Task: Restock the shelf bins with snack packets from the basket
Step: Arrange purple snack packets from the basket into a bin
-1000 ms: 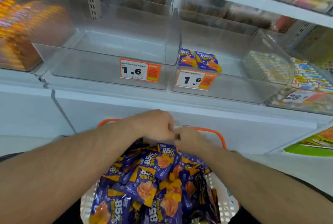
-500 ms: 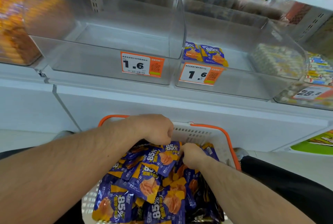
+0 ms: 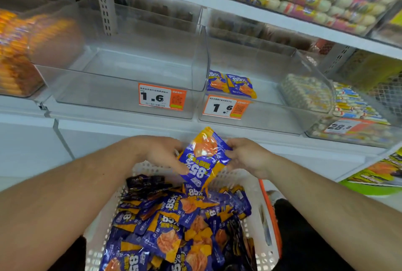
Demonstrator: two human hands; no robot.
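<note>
A white basket (image 3: 264,222) with an orange rim sits low in view, filled with several blue and orange snack packets (image 3: 171,227). Above it, both hands hold one such blue and orange packet (image 3: 203,157): my left hand (image 3: 162,153) grips its left edge and my right hand (image 3: 247,157) pinches its right edge. On the shelf, the clear bin on the left (image 3: 121,94) holds nothing. The clear bin to its right (image 3: 269,116) has two of the same packets (image 3: 230,84) at its front left.
Orange price tags reading 1.6 (image 3: 162,97) hang on both bin fronts. A bin of orange snacks (image 3: 17,53) stands at far left, a bin of pale wrapped snacks (image 3: 352,105) at right. An upper shelf (image 3: 239,7) overhangs the bins.
Both hands were down in the basket among the packets; now they have risen above it holding one packet between them. The view has tilted upward toward the shelf.
</note>
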